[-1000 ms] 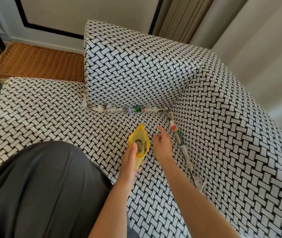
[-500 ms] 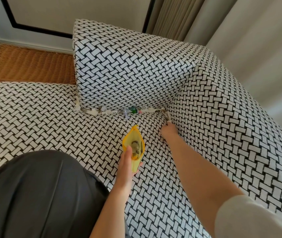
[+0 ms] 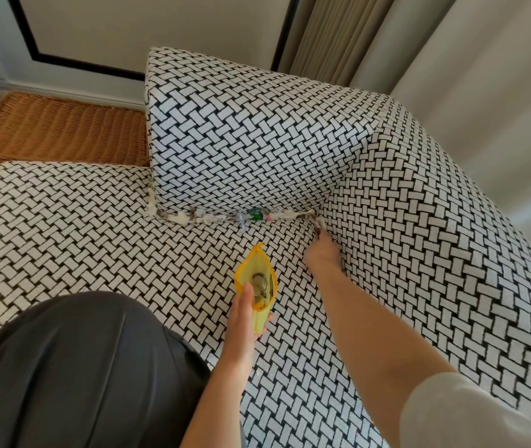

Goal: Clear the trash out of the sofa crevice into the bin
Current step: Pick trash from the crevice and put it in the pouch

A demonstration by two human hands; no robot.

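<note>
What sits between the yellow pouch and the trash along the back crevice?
In the head view, only bare seat cushion lies between the yellow pouch and the crevice trash.

I see the left hand (image 3: pixel 241 321) gripping an open yellow pouch (image 3: pixel 259 282) above the sofa seat (image 3: pixel 96 237). The right hand (image 3: pixel 322 253) reaches into the crevice beside the armrest (image 3: pixel 419 221), its fingers hidden. Trash (image 3: pixel 222 216) lines the gap under the back cushion (image 3: pixel 241 140).

A sofa (image 3: pixel 257 140) in black-and-white weave fills the corner. Behind it is a cream wall (image 3: pixel 161 24) with black trim (image 3: pixel 73 59). Beige curtains (image 3: pixel 451 59) hang to the right, and a wicker panel (image 3: pixel 64 130) lies to the left.
</note>
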